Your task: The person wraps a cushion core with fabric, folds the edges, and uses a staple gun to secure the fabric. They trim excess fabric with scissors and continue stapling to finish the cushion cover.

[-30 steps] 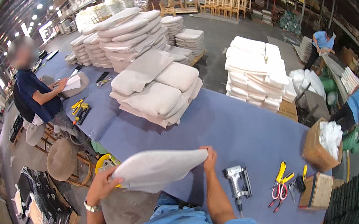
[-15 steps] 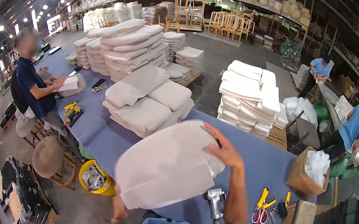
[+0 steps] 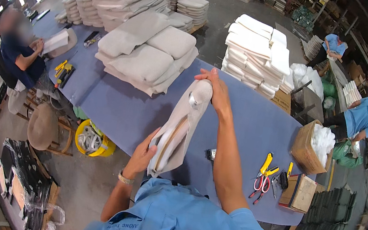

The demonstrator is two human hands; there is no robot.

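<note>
A beige chair seat cushion [image 3: 192,109] stands tilted on edge above the table in front of me. Its side faces me, showing a loose fabric flap, white padding and the thin brown edge of a board inside. My left hand [image 3: 141,156] grips the near end, thumb on the fabric. My right hand [image 3: 218,92] is closed round the far end, by a small opening with something shiny white in it. Mostly hidden behind my right forearm, a metal air tool [image 3: 210,154] lies on the blue-grey table [image 3: 116,106].
Stacked beige cushions [image 3: 150,53] rise ahead; white pads [image 3: 257,46] stand beyond the table. Red-handled scissors [image 3: 262,183], a yellow cutter [image 3: 266,163] and cardboard boxes [image 3: 302,145] are at right. A yellow bucket [image 3: 107,146] stands left. A co-worker [image 3: 17,48] handles a white pad across the left side.
The cushion has swung from lying broad face toward me to standing on edge, exposing its inside. Both hands still hold it. My view has tipped downward, and my right forearm now covers most of the air tool.
</note>
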